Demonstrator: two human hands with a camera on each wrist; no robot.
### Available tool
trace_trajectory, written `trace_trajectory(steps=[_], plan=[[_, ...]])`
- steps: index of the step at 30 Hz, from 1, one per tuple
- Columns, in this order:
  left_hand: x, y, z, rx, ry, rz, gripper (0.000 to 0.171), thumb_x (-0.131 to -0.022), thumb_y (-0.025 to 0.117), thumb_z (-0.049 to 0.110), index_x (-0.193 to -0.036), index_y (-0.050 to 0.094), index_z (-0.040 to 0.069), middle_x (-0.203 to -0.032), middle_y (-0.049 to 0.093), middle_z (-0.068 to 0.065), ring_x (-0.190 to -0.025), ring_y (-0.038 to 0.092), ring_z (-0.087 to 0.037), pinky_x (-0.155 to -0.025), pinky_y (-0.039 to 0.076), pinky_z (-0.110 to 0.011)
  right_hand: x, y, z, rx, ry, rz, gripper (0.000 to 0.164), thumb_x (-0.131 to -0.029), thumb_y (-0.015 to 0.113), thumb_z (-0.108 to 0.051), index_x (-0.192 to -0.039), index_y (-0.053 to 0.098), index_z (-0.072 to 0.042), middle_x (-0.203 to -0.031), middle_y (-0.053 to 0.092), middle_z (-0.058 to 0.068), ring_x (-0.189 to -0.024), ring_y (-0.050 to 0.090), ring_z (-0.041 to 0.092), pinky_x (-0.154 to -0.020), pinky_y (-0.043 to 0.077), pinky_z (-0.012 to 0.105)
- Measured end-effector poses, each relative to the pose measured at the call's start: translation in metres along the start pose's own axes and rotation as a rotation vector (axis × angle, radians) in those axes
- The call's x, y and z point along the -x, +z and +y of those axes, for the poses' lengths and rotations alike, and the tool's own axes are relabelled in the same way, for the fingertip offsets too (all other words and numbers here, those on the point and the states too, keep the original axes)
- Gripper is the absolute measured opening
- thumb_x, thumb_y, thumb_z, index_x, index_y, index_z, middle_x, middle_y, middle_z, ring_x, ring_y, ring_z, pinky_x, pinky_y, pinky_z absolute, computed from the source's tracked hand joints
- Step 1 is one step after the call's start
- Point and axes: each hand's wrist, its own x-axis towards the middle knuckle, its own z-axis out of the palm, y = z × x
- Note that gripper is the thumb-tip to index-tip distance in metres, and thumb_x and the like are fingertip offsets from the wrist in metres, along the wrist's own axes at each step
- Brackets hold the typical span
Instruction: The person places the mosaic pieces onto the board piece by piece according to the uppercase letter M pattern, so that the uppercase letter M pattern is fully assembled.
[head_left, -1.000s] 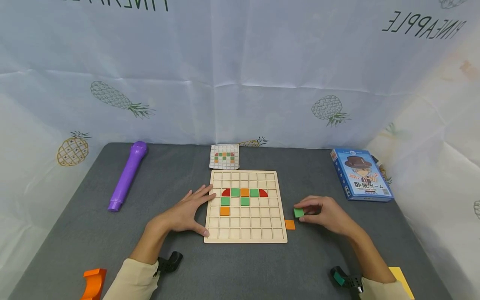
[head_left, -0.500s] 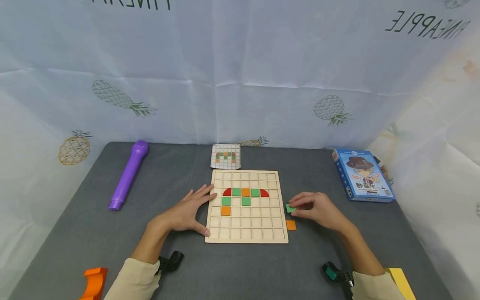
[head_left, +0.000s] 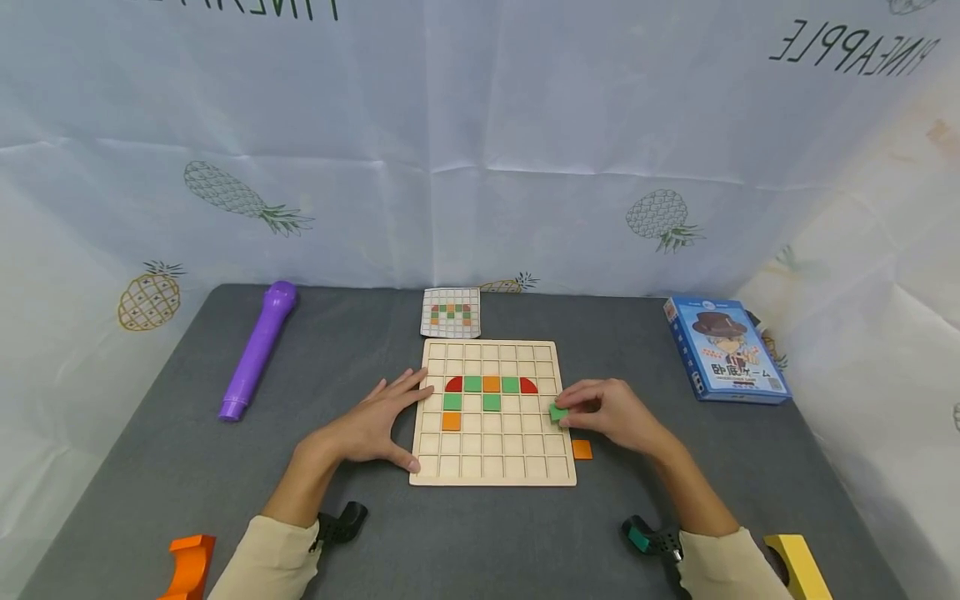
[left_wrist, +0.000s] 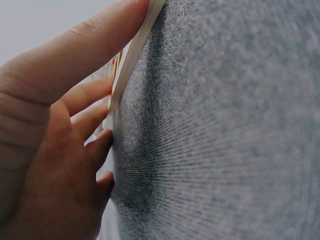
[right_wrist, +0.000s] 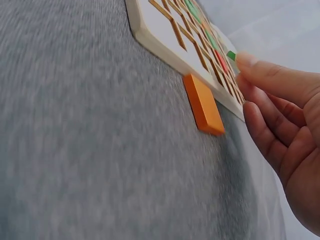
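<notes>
A wooden grid board (head_left: 510,467) lies on the grey table, with red, green and orange tiles set in some of its squares. My left hand (head_left: 367,423) rests at the board's left edge, fingers spread; its thumb (left_wrist: 100,40) touches the rim in the left wrist view. Between thumb and fingers my right hand (head_left: 618,417) pinches a green square tile (head_left: 557,413) over the board's right edge. The same green tile (right_wrist: 231,55) shows only a corner in the right wrist view. A loose orange square tile (head_left: 582,450) lies beside the board's lower right edge.
A small pattern card (head_left: 451,313) stands behind the board. To the left lies a purple microphone-shaped object (head_left: 257,350), and a blue box (head_left: 724,350) lies at the right. Curved orange (head_left: 190,567) and yellow (head_left: 801,568) blocks sit near the front.
My right hand has carried the green tile leftward, from beside the board to over its right edge. The left hand has stayed in place on the board.
</notes>
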Motion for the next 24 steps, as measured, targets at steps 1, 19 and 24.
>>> trace_trajectory(steps=[1, 19, 24], plan=[[0.000, 0.000, 0.000, 0.000, 0.001, 0.000, 0.112, -0.066, 0.095, 0.039, -0.158, 0.038, 0.009, -0.173, 0.016, -0.013, -0.161, 0.010, -0.040, -0.127, 0.004, -0.068, -0.002, 0.001, 0.000, -0.004, 0.003, -0.001, 0.019, -0.088, 0.081, -0.021, -0.106, 0.081, -0.015, -0.113, 0.078, 0.007, -0.091, 0.067, -0.002, -0.075, 0.058, 0.019], [0.000, -0.001, 0.001, 0.013, 0.003, -0.005, 0.113, -0.066, 0.096, 0.039, -0.158, 0.038, 0.008, -0.173, 0.016, -0.013, -0.161, 0.009, -0.040, -0.127, 0.004, -0.068, -0.024, 0.022, -0.014, 0.029, -0.006, 0.051, 0.021, -0.088, 0.079, -0.013, -0.110, 0.081, -0.010, -0.117, 0.075, 0.008, -0.091, 0.070, 0.007, -0.074, 0.059, 0.019], [0.000, -0.001, 0.000, 0.006, 0.004, -0.005, 0.113, -0.066, 0.095, 0.040, -0.158, 0.039, 0.009, -0.173, 0.015, -0.013, -0.161, 0.009, -0.040, -0.127, 0.004, -0.069, -0.026, 0.026, -0.013, 0.037, -0.007, 0.052, 0.019, -0.089, 0.079, -0.012, -0.108, 0.081, -0.011, -0.117, 0.076, 0.008, -0.093, 0.072, 0.009, -0.074, 0.059, 0.020]])
